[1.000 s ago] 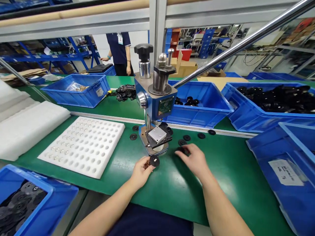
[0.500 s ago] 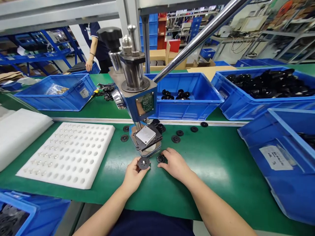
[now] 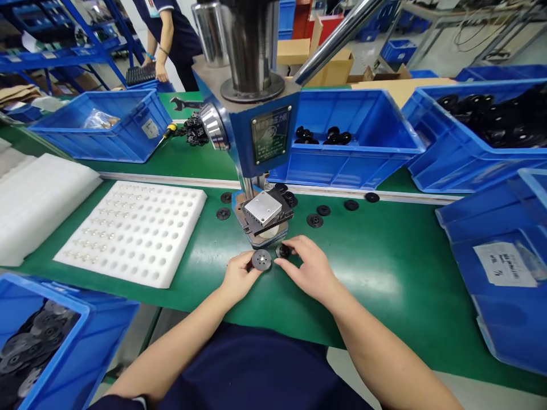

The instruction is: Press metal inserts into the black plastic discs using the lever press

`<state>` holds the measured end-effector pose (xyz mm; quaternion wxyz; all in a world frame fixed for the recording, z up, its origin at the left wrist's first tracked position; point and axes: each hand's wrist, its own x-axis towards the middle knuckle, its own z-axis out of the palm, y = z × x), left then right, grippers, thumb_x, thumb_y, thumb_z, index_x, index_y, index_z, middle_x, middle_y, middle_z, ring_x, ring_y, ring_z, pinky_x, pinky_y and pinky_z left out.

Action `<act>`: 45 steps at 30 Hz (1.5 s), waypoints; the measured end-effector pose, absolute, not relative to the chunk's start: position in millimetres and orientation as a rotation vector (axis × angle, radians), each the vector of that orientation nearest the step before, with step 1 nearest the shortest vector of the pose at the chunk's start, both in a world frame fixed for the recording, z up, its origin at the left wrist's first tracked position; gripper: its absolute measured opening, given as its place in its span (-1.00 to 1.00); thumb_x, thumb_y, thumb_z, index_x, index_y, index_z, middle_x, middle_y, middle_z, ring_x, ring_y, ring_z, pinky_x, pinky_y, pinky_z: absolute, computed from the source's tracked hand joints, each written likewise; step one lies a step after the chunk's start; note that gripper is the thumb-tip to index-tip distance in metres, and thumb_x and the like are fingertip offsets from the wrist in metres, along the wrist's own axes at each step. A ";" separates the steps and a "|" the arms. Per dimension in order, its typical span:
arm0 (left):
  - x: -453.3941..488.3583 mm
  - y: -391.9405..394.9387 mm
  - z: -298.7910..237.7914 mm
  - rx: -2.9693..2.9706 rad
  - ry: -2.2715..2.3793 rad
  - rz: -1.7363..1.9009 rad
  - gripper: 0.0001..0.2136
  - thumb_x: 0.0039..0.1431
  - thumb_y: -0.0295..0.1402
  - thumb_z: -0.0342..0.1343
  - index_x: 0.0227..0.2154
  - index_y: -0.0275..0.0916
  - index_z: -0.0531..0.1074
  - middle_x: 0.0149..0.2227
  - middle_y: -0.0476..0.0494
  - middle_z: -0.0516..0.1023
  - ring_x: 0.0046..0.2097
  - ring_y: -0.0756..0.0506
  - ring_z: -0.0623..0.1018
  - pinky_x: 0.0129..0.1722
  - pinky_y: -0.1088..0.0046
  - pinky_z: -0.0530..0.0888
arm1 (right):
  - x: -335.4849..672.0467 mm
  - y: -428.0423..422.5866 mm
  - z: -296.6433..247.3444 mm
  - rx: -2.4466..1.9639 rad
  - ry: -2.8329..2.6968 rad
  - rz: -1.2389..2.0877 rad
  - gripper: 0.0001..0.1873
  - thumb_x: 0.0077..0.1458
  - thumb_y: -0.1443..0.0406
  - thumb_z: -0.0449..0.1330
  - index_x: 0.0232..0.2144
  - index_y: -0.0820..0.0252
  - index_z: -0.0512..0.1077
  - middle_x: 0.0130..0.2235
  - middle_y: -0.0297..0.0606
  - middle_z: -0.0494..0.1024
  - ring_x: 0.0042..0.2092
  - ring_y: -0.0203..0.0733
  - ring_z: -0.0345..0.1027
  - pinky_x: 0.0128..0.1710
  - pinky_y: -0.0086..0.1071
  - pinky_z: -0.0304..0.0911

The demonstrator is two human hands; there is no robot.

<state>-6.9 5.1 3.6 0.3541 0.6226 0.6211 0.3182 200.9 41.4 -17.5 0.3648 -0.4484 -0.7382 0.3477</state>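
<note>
My left hand [image 3: 237, 278] pinches a black plastic disc [image 3: 261, 260] by its left edge; its flat face, with small holes and a pale centre, is turned toward me. Just to the right, my right hand [image 3: 314, 269] grips a smaller round black part [image 3: 282, 250] between thumb and fingers. The two parts are close together but apart, in front of the base of a hand press [image 3: 271, 134]. A silver metal block [image 3: 264, 208] rests on a dark toothed plate under the press ram. Several loose black discs [image 3: 315, 221] lie on the green table on both sides of the base.
A white foam tray [image 3: 177, 250] with rows of holes, some holding small clear parts, lies left. Blue bins [image 3: 342, 171] stand behind, right and lower left, several with black parts. A wrench [image 3: 187, 104] and a yellow-handled screwdriver [image 3: 171, 128] lie behind. Another person stands at the back left.
The view has tilted down and come closer. The part in my right hand has turned to show more of its side. The other person now has both hands at a dark object on a bin.
</note>
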 end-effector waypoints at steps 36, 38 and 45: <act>-9.2 -4.9 10.9 1.939 1.531 0.734 -0.80 0.20 -0.43 0.12 -0.16 -0.21 0.58 -0.19 -0.17 0.69 -0.19 -0.14 0.67 -0.13 0.33 0.59 | 174.3 10.3 4.4 -0.989 -2.054 0.864 -0.72 0.20 0.33 0.23 -0.03 0.21 0.40 -0.12 -0.06 0.51 -0.11 -0.01 0.37 -0.14 -0.09 0.33; -9.6 -3.7 9.9 1.934 1.543 0.749 -0.80 0.19 -0.45 0.11 -0.18 -0.21 0.59 -0.21 -0.16 0.69 -0.19 -0.13 0.67 -0.13 0.36 0.59 | 173.8 12.2 4.8 -0.994 -2.047 0.880 -0.72 0.19 0.33 0.24 -0.04 0.22 0.40 -0.12 -0.07 0.51 -0.10 -0.01 0.37 -0.13 -0.08 0.33; -12.1 0.7 8.3 1.817 1.611 0.764 -0.85 0.11 -0.38 0.18 -0.25 -0.23 0.59 -0.31 -0.13 0.67 -0.30 -0.13 0.62 -0.23 0.37 0.55 | 167.6 17.2 0.0 -1.032 -1.916 0.859 -0.70 0.24 0.20 0.20 -0.03 0.21 0.42 -0.13 -0.07 0.51 -0.09 -0.02 0.39 -0.09 -0.08 0.36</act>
